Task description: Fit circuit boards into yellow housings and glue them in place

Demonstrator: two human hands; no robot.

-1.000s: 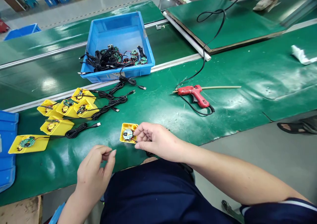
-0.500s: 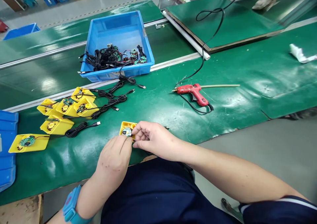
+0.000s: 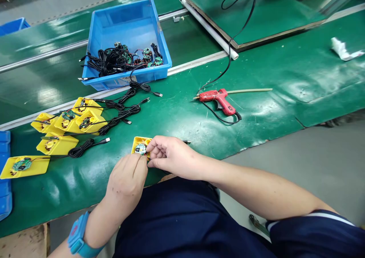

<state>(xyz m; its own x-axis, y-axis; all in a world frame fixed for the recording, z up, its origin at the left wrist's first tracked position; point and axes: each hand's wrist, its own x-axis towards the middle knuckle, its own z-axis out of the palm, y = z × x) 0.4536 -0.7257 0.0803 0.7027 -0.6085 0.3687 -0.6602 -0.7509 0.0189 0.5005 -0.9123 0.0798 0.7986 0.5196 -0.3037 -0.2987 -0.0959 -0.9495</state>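
A small yellow plastic holder [image 3: 138, 141] lies on the green bench mat, carrying a round circuit board [image 3: 140, 148]. My right hand [image 3: 171, 154] grips the holder's right side, thumb below and fingers above, with its fingertips at the board's edge. My left hand [image 3: 127, 175] sits just below the board, knuckles up. Its fingertips meet the holder's lower edge, hidden beneath the hand. A thin dark wire shows between my hands, and whatever my left fingers pinch cannot be seen.
Several yellow holders with green boards [image 3: 68, 121] and coiled black USB cables [image 3: 122, 113] lie to the left. A blue bin [image 3: 125, 29] holds more cables and boards behind them. A red hot glue gun [image 3: 218, 100] lies to the right, and a blue crate [image 3: 4, 174] stands at the far left.
My left hand has come in from the lower left and closed up against the holder beside my right hand. The view has shifted slightly, so everything on the bench sits a little further left and higher.
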